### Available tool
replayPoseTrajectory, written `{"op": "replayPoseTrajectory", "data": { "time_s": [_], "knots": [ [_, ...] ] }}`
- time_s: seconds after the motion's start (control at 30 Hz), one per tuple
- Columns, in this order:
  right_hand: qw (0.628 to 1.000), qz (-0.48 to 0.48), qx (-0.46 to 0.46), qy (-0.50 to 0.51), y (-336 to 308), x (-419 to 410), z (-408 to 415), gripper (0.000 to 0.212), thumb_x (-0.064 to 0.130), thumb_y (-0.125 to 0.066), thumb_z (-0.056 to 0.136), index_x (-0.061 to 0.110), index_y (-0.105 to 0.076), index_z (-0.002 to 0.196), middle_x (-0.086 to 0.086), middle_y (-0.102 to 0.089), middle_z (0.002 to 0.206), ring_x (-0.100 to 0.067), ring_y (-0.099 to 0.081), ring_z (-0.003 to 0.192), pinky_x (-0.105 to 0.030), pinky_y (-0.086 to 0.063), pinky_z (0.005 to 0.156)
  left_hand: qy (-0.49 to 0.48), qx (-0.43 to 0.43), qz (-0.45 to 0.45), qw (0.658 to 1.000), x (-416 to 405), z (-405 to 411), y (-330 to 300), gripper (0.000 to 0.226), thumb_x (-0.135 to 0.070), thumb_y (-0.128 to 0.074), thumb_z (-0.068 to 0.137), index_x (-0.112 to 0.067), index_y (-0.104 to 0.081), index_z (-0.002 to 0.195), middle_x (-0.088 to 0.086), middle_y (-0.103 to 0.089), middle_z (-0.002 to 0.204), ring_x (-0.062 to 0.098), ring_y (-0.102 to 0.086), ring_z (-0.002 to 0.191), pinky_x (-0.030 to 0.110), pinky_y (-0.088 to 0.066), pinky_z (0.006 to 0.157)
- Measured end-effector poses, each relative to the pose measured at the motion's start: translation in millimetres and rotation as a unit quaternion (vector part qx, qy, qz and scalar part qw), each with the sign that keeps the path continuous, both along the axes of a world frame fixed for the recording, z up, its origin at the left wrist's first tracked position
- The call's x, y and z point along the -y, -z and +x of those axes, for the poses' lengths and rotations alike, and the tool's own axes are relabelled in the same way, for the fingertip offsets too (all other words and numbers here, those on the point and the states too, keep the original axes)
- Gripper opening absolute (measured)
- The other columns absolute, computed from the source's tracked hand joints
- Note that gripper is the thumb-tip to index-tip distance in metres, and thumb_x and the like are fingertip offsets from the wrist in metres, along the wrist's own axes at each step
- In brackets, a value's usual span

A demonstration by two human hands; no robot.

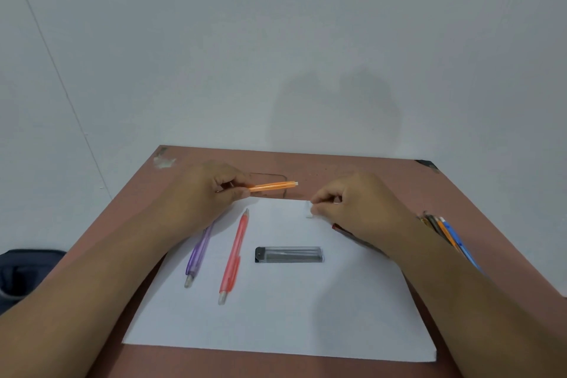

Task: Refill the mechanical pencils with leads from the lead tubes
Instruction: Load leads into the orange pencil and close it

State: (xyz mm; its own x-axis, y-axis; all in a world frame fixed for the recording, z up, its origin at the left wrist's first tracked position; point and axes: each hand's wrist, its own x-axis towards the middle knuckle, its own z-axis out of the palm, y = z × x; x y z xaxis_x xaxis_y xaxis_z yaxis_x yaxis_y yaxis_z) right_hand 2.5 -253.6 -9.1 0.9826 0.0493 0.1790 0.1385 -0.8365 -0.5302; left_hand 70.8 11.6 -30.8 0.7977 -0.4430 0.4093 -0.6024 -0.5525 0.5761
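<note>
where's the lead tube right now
In the head view the lead tube lies flat on the white paper, right of the red pencil and just below the right hand.

A white paper sheet (276,316) lies on the reddish-brown table (352,169), a dark bag (21,273) beside its left edge.

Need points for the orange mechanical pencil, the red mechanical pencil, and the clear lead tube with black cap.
Orange mechanical pencil (273,186), head view, on its barrel just right of the left hand.
Red mechanical pencil (234,255), head view, mid-barrel, lying on the paper.
Clear lead tube with black cap (291,255), head view, middle of its transparent body.
</note>
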Motion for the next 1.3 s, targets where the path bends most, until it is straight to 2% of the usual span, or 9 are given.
{"op": "replayPoseTrajectory", "data": {
  "time_s": [0.13,0.33,0.5,0.6,0.73,0.87,0.93,1.07,1.3],
  "knots": [
    [0.991,0.103,0.087,0.011,1,-5,4,0.014,0.026,-0.080,0.086,0.034,-0.077,0.098,0.017,-0.063,0.076,0.001,-0.055,0.071,-0.009,-0.041,0.066,0.015,-0.001,-0.034,0.999,7,-2,0,0.030,-0.021,-0.073,0.089,-0.050,-0.071,0.091,-0.024,-0.066,0.090,0.008,-0.059,0.085,0.011,-0.042,0.067],
    [0.983,0.140,0.118,0.008,4,-9,6,0.016,0.017,-0.071,0.093,0.028,-0.076,0.083,0.006,-0.064,0.069,-0.005,-0.047,0.059,-0.012,-0.037,0.053,0.028,0.025,-0.033,0.999,16,-3,0,0.038,-0.019,-0.073,0.089,-0.057,-0.068,0.094,-0.025,-0.064,0.087,0.003,-0.058,0.083,0.009,-0.039,0.068],
    [0.984,0.156,0.086,0.019,5,-7,7,0.011,0.018,-0.075,0.090,0.028,-0.076,0.094,0.009,-0.067,0.077,-0.001,-0.054,0.067,-0.011,-0.044,0.064,0.026,0.028,-0.046,0.998,21,-2,1,0.040,-0.012,-0.073,0.089,-0.052,-0.069,0.093,-0.035,-0.063,0.084,-0.003,-0.058,0.083,0.007,-0.039,0.069],
    [0.987,0.130,0.084,0.035,5,-8,8,0.011,0.019,-0.072,0.091,0.028,-0.078,0.092,0.005,-0.070,0.078,-0.011,-0.059,0.072,-0.017,-0.045,0.061,0.030,0.037,-0.026,0.999,24,1,2,0.043,-0.014,-0.073,0.090,-0.057,-0.067,0.093,-0.034,-0.063,0.084,-0.001,-0.058,0.084,0.012,-0.041,0.069],
    [0.986,0.131,0.076,0.070,6,-3,11,0.012,0.024,-0.072,0.092,0.033,-0.079,0.089,0.007,-0.073,0.082,-0.012,-0.065,0.076,-0.010,-0.045,0.055,0.004,0.032,-0.011,0.999,24,7,7,0.023,-0.018,-0.072,0.090,-0.036,-0.077,0.103,-0.027,-0.064,0.083,-0.002,-0.058,0.084,0.017,-0.042,0.070],
    [0.985,0.133,0.045,0.099,7,1,13,0.010,0.025,-0.073,0.091,0.032,-0.080,0.090,0.010,-0.073,0.082,-0.008,-0.065,0.074,-0.005,-0.040,0.051,-0.016,0.022,0.009,1.000,24,10,11,0.023,-0.019,-0.071,0.091,-0.035,-0.077,0.105,-0.019,-0.067,0.087,0.004,-0.060,0.082,0.026,-0.050,0.073],
    [0.986,0.130,0.023,0.105,8,2,12,0.012,0.022,-0.072,0.092,0.029,-0.081,0.090,0.007,-0.071,0.078,-0.009,-0.061,0.064,-0.006,-0.042,0.049,-0.027,0.018,0.024,0.999,24,12,13,0.024,-0.019,-0.071,0.091,-0.036,-0.077,0.107,-0.020,-0.066,0.087,0.002,-0.060,0.082,0.020,-0.048,0.072],
    [0.989,0.113,-0.023,0.096,10,2,11,0.018,0.017,-0.067,0.094,0.027,-0.082,0.088,0.002,-0.071,0.077,-0.016,-0.067,0.056,-0.032,-0.063,0.061,-0.038,0.011,0.053,0.998,26,14,18,0.023,-0.017,-0.073,0.090,-0.032,-0.078,0.107,-0.024,-0.062,0.087,-0.005,-0.057,0.082,0.006,-0.036,0.070],
    [0.995,0.033,-0.037,0.087,9,0,11,0.017,0.020,-0.065,0.095,0.027,-0.080,0.091,0.010,-0.074,0.082,-0.011,-0.071,0.060,-0.029,-0.061,0.070,-0.034,0.007,0.058,0.998,26,14,17,0.021,-0.017,-0.073,0.090,-0.029,-0.079,0.106,-0.017,-0.067,0.092,0.000,-0.058,0.086,0.015,-0.044,0.077]
  ]
}}
